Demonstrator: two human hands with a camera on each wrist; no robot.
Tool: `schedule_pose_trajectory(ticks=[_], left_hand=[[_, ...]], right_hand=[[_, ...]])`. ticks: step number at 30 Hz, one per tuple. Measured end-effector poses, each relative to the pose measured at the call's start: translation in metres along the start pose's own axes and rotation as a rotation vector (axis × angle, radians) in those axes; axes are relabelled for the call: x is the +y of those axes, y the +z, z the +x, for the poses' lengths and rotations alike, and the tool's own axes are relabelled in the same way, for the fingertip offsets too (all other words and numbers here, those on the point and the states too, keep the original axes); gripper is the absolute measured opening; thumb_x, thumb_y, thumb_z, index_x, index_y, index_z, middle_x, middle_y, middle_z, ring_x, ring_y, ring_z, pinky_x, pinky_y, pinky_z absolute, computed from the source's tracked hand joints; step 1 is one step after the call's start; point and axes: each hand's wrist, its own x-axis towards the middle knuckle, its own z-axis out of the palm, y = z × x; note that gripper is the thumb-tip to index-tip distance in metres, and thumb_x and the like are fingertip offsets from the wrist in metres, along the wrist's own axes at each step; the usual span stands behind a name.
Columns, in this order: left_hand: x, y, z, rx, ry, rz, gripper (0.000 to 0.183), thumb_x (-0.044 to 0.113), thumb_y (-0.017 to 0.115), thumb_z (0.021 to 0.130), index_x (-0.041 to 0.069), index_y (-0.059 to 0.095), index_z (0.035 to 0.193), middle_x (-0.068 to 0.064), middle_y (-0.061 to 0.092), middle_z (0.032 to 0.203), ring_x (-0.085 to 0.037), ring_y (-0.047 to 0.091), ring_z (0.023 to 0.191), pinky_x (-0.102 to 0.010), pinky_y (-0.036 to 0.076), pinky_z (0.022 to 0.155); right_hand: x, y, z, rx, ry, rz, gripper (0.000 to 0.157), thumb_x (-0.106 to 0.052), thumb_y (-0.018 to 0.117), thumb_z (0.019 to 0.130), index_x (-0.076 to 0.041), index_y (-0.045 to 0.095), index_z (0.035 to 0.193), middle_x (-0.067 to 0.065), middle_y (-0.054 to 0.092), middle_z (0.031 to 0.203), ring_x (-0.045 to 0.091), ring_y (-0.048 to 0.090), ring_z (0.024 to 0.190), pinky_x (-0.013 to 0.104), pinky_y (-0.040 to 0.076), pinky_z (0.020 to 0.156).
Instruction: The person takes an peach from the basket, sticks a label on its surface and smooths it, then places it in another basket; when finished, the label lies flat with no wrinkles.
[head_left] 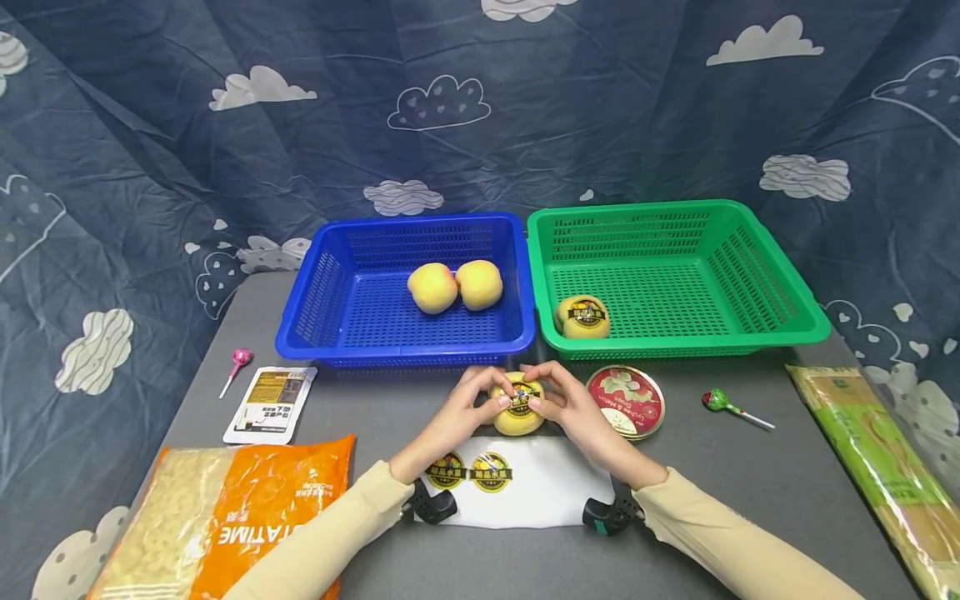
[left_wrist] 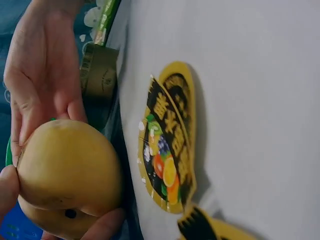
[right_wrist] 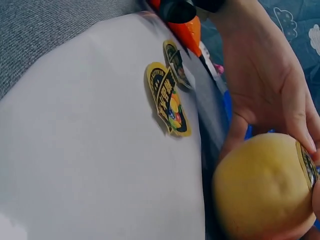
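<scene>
Item: one round, yellow fruit (head_left: 517, 426), just beyond the smooth white sheet (head_left: 543, 492). My left hand (head_left: 467, 407) and right hand (head_left: 576, 415) curl their fingers round opposite sides, presumably steadying it for thumbs at its black-and-gold label (head_left: 523, 396) (two matching labels (head_left: 491, 472) lie sheet-side).

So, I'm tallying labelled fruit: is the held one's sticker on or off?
On: the sticker sits across the fruit in the head view; how firmly is unclear.

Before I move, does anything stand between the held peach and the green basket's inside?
The near rim of the green basket does; the peach would likely need lifting over it. The red tin, right of the peach, seems off the path.
</scene>
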Motion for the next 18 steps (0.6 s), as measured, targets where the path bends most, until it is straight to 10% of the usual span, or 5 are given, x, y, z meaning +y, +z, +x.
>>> schedule_pose_trajectory(ticks=[7, 18], left_hand=[[-0.0001, -0.0018, -0.0026, -0.016, 0.069, 0.121, 0.022, 0.019, 0.052, 0.092, 0.02, 0.058, 0.112, 0.002, 0.043, 0.119, -0.013, 0.036, 0.111, -0.041, 0.032, 0.093], [-0.0049, -0.0056, -0.0003, 0.027, 0.006, -0.033, 0.027, 0.019, 0.062, 0.086, 0.014, 0.064, 0.112, -0.008, 0.049, 0.123, -0.014, 0.042, 0.112, -0.04, 0.033, 0.094]], right_hand=[[-0.0041, -0.0018, 0.0004, 0.015, 0.027, -0.031, 0.03, -0.011, 0.057, 0.088, 0.001, 0.047, 0.113, 0.016, 0.043, 0.132, 0.033, 0.048, 0.113, 0.043, 0.039, 0.092], [-0.005, 0.0007, 0.0067, 0.092, 0.057, -0.019, 0.024, -0.011, 0.055, 0.089, 0.005, 0.049, 0.107, 0.017, 0.052, 0.124, 0.023, 0.051, 0.11, 0.026, 0.045, 0.083]])
